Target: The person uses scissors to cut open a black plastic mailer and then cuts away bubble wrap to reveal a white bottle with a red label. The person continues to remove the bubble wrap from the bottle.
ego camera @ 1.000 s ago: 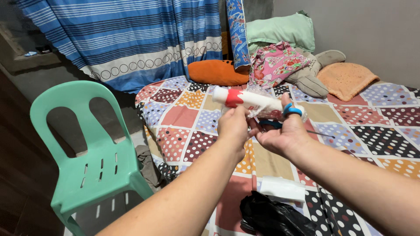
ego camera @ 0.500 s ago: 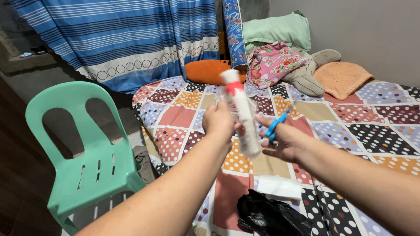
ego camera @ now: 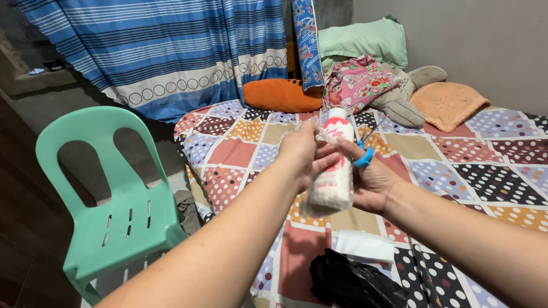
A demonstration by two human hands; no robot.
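**Both hands on a wrapped white bottle above the bed**

The person holds a white bottle (ego camera: 334, 171) upright over the patchwork bed (ego camera: 491, 154), roughly at the centre of the view. The bottle has red markings and sits in a clear plastic wrapper that bulges below its base. The left hand (ego camera: 302, 149) has its fingers closed around the upper part of the bottle, pinching the wrapper near the cap. The right hand (ego camera: 371, 182) cups the bottle from the other side, fingers partly curled against it, and also carries blue-handled scissors (ego camera: 363, 155) looped on a finger, blades pointing up and away towards the pillows.

On the bed below the hands lie a folded white piece (ego camera: 365, 246) and a crumpled black plastic bag (ego camera: 354, 282). A green plastic chair (ego camera: 108, 205) stands beside the bed on the left; a striped blue curtain (ego camera: 171, 51) hangs behind it.

The step in hand looks like getting the wrapper off the bottle. Judging by the grip, the next move would call for steadying the bottle with the left hand while the right brings the scissors to the loose plastic, clear of the fingers.
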